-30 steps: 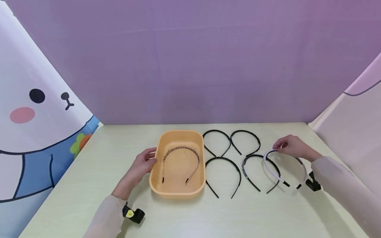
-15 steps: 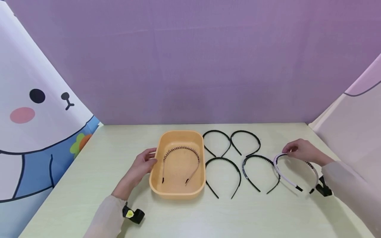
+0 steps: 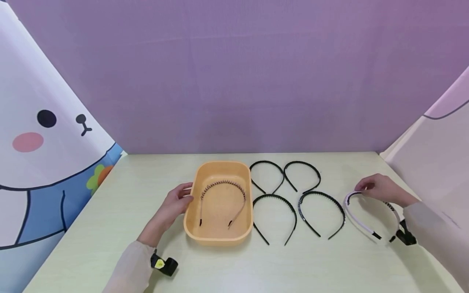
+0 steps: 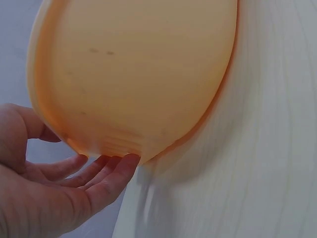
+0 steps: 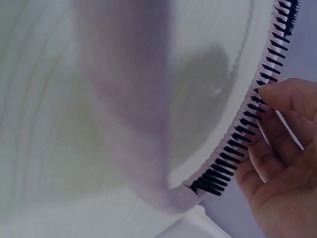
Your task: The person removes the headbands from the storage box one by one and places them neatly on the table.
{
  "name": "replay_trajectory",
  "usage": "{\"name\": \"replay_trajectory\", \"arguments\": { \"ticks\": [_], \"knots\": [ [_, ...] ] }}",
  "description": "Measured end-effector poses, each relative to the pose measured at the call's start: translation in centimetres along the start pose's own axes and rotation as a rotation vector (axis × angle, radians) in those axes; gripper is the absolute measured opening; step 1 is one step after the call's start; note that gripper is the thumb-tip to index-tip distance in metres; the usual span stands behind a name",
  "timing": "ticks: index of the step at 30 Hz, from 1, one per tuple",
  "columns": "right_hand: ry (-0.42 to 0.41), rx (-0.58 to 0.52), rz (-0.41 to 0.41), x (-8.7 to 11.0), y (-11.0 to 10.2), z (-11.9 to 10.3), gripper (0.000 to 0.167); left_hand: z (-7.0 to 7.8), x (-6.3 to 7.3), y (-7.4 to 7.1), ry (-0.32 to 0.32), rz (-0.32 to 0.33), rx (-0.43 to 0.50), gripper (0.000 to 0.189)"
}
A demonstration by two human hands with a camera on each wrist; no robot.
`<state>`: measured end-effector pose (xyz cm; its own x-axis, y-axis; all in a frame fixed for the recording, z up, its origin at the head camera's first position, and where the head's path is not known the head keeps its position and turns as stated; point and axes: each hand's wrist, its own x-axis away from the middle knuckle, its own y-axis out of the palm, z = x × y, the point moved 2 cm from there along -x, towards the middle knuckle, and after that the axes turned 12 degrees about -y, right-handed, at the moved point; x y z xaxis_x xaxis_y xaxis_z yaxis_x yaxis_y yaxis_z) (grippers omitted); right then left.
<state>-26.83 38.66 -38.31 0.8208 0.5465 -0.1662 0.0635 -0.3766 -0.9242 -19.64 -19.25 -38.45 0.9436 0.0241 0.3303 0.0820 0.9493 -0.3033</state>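
My left hand (image 3: 174,207) grips the left side of an orange plastic basin (image 3: 220,240), its thumb at the rim and fingertips against the outer wall in the left wrist view. A thin toothed headband (image 3: 224,181) lies inside the basin. At the right, my right hand (image 3: 384,189) pinches a pale lilac headband (image 3: 349,209) at the top of its arch, thumb on one side and fingers on the other. Black comb teeth (image 5: 240,136) line its inner edge. Its black-tipped ends point toward the table's front; whether they touch the table is unclear.
Several black headbands lie between basin and right hand: two at the back (image 3: 266,162) (image 3: 302,162), one front left (image 3: 272,195), and one front right (image 3: 322,193) with a patterned left side. A purple cloth (image 3: 234,81) hangs behind the pale table (image 3: 234,272).
My right hand has carried the lilac headband to the right and slightly toward me, off the patterned black headband it overlapped. The left hand and basin have stayed put.
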Motion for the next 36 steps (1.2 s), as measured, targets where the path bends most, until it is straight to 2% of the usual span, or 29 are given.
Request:
{"name": "replay_trajectory", "arguments": {
  "ticks": [22,36],
  "knots": [
    [0.049,-0.029,-0.025,0.2,0.8,0.6,0.013,0.0,0.0,0.0,0.001,-0.006,0.007,0.051],
    [0.02,-0.049,-0.005,0.3,1.2,0.8,0.016,0.1,0.2,0.0,-0.009,0.001,0.0,0.052]
  ]
}}
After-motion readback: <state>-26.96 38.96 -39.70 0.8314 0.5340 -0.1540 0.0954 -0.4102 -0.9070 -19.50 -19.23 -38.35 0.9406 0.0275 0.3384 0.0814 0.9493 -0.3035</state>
